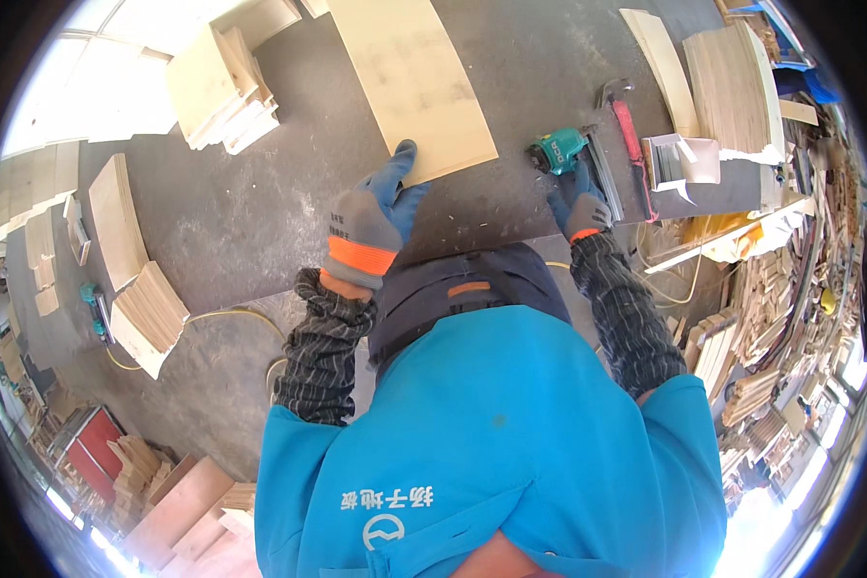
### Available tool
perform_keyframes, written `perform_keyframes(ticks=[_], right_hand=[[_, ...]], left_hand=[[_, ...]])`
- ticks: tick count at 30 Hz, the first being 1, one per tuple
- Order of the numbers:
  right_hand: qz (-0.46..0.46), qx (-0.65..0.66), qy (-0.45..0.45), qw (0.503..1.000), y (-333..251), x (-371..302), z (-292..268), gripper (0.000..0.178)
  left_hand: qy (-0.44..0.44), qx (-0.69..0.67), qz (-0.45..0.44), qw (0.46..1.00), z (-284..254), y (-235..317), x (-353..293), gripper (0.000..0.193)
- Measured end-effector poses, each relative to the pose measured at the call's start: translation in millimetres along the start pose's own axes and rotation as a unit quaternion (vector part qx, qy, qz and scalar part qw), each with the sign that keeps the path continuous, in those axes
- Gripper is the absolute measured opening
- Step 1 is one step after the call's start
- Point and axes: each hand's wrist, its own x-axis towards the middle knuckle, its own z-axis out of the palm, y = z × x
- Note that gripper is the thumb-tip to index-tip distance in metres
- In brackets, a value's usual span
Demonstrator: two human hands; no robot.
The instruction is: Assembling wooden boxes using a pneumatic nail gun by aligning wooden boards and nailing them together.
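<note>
My left hand point(374, 214), in a grey and blue work glove with an orange cuff, grips the near edge of a long pale wooden board point(424, 87). Its thumb lies on the board's top face; the other fingers are partly hidden at the edge. The board stretches away over the dark table. To the right, my right hand point(583, 207), gloved alike, is closed around the handle of a teal nail gun point(561, 150), which lies on its side on the table. Its dark magazine point(604, 173) runs beside my fingers. A red-handled hammer point(630, 135) lies just right of it.
Stacked wooden boards stand at the far left point(207, 87), left point(149, 313) and far right point(737, 91). A torn white box point(679, 162) sits near the hammer. Another teal nail gun point(94, 310) lies left. A yellow hose point(236, 313) trails beside the table's near edge.
</note>
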Motion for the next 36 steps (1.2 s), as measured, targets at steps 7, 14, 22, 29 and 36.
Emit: perform_keyframes(ticks=[7,14,22,29,36], right_hand=[[0.083,0.032,-0.042,0.995,24.2,27.6,11.2,0.091],[0.147,0.281,-0.188,0.929,-31.4,12.9,-130.0,0.040],[0.133,0.411,-0.264,0.862,-168.2,-42.9,-250.1,0.019],[0.152,0.403,-0.286,0.856,-187.1,-42.4,-238.6,0.026],[0.151,0.389,-0.284,0.863,-200.2,-38.6,-238.5,0.026]], left_hand=[[0.022,0.006,0.031,0.999,1.7,1.2,1.1,0.048],[0.042,0.008,0.055,0.998,1.2,-7.6,-1.9,0.046],[0.031,0.015,0.059,0.998,-4.6,-6.6,0.3,0.047],[0.025,0.015,0.056,0.998,-5.2,-5.4,-0.7,0.046],[0.021,0.008,0.046,0.999,-4.9,-7.9,-0.4,0.046]])
